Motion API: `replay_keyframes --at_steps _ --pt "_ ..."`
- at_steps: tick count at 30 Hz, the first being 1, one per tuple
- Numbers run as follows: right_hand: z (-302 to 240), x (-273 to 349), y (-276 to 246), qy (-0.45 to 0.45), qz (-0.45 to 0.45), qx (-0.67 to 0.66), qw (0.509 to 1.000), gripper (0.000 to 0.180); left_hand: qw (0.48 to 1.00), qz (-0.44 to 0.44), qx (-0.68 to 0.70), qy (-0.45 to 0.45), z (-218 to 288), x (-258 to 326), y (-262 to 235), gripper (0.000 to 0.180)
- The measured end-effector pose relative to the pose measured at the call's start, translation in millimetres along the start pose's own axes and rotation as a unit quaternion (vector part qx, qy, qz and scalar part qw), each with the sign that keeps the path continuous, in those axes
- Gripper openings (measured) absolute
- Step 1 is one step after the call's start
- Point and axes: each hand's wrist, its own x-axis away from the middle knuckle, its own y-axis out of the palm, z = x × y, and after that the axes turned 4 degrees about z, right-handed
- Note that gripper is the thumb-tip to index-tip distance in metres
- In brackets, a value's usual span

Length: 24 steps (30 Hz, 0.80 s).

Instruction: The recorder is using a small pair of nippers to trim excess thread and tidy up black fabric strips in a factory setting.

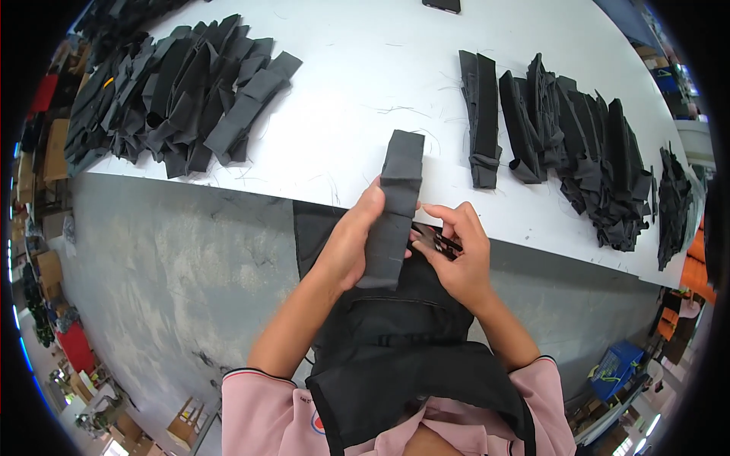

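apron: black apron on the person's chest, nearest the camera
left hand: left hand clamps the strip's lower half, thumb on its left edge
right hand: right hand pinches a small black clip just right of the strip
strip: dark grey fabric strip near upright, long axis running away from the body, top over the white table edge
far: piles of black strips, left pile and right pile, well apart

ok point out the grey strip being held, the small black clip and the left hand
grey strip (pixel 395 205), head view, mid length
small black clip (pixel 437 242), head view, its middle
left hand (pixel 351 243), head view, back of hand
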Motion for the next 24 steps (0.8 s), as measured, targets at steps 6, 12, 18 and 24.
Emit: replay_keyframes --at_steps 6,12,18,24 --pt "33 -14 16 -0.109 -0.005 -0.002 0.994 0.04 0.999 -0.001 -0.033 0.013 -7 17 16 0.071" --pt "18 -34 16 0.15 0.107 -0.269 0.945 0.012 0.994 0.034 -0.094 0.05 -21 24 16 0.048" --pt "18 -44 17 0.176 0.084 -0.254 0.947 0.018 0.989 -0.01 -0.118 0.083 -23 22 6 0.045" --pt "18 -51 18 0.201 0.1 -0.319 0.921 0.015 0.99 -0.008 -0.13 0.043 -17 14 -2 0.041"
